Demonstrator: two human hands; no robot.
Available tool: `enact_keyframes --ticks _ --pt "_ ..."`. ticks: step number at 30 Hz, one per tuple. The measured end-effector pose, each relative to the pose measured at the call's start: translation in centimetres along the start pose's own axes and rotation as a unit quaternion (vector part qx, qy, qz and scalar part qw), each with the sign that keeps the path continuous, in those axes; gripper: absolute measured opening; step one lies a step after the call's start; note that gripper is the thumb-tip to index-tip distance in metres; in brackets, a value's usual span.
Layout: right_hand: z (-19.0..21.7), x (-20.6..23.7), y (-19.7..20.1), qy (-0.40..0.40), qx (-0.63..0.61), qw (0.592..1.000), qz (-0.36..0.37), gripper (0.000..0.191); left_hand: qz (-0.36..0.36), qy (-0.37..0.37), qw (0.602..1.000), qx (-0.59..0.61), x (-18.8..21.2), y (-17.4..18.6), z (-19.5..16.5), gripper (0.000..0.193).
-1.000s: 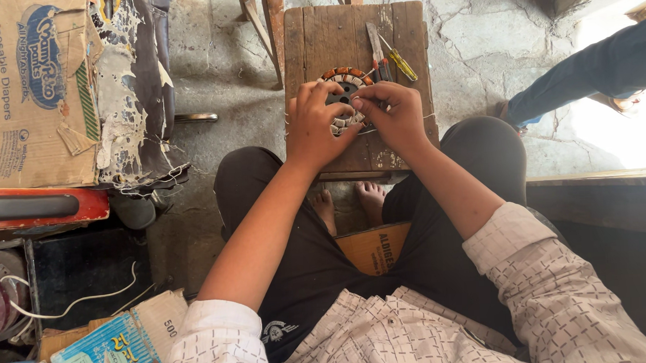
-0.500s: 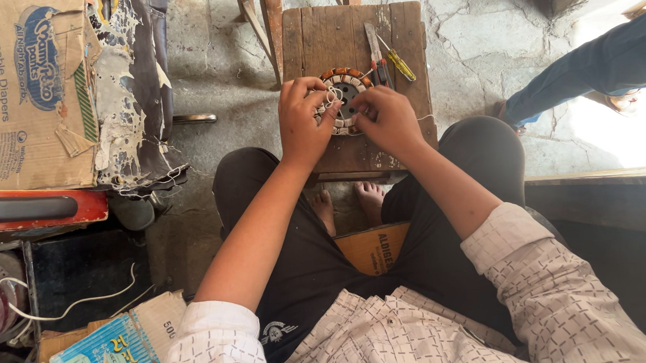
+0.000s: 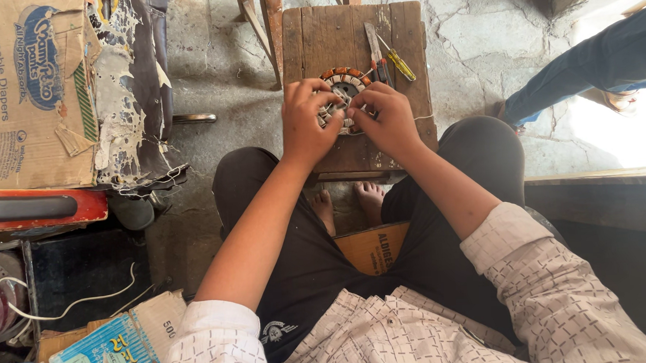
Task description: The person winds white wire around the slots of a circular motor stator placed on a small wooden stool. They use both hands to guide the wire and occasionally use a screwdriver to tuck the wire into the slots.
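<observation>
A round wound coil [image 3: 343,86], ringed with copper wire and pale segments, lies on a worn wooden stool [image 3: 317,36]. The left hand [image 3: 307,120] and right hand [image 3: 385,117] curl over the coil's near edge, fingertips pinching its windings. Just beyond the coil lie pliers [image 3: 374,48] and a yellow screwdriver [image 3: 399,62]. Cracked concrete floor [image 3: 476,37] surrounds the stool; a torn cardboard box [image 3: 28,85] stands far left.

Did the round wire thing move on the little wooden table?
No. The round coil ring sits in the same place beside the pliers on the wooden stool.
</observation>
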State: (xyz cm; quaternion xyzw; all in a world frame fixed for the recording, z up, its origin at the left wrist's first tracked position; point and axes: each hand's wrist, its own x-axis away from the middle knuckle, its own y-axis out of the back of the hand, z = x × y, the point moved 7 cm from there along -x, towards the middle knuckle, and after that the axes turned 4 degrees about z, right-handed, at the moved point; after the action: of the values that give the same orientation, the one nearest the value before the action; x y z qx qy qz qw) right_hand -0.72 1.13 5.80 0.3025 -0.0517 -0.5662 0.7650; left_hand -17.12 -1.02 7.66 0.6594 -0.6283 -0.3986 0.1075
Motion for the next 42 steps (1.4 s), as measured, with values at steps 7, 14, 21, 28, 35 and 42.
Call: enact_keyframes --ticks 7,14,21,28,35,42 --pt "0.7 -0.2 0.4 0.016 -0.033 0.999 -0.008 0.009 0.055 -0.006 0.998 -0.041 0.2 -1.2 -0.3 0.011" --pt "-0.3 0.1 0.2 -0.03 -0.01 0.999 -0.006 0.013 0.018 0.026 0.999 -0.004 0.4 -0.8 0.8 0.01" --pt "0.8 0.5 -0.9 0.034 0.161 0.986 0.036 0.016 0.004 0.022 1.0 0.019 0.5 -0.5 0.7 0.011" --pt "0.8 0.6 -0.6 0.036 0.107 0.993 0.017 0.012 0.015 0.019 1.0 0.015 0.6 -0.6 0.4 0.009" --pt "-0.1 0.2 0.6 -0.027 -0.064 0.997 -0.025 0.012 0.085 -0.016 0.996 -0.028 0.5 -1.2 -0.6 0.017" --pt "-0.5 0.1 0.3 -0.039 -0.038 0.998 -0.009 0.017 0.046 0.011 0.998 -0.036 0.4 -1.1 -0.1 0.014"
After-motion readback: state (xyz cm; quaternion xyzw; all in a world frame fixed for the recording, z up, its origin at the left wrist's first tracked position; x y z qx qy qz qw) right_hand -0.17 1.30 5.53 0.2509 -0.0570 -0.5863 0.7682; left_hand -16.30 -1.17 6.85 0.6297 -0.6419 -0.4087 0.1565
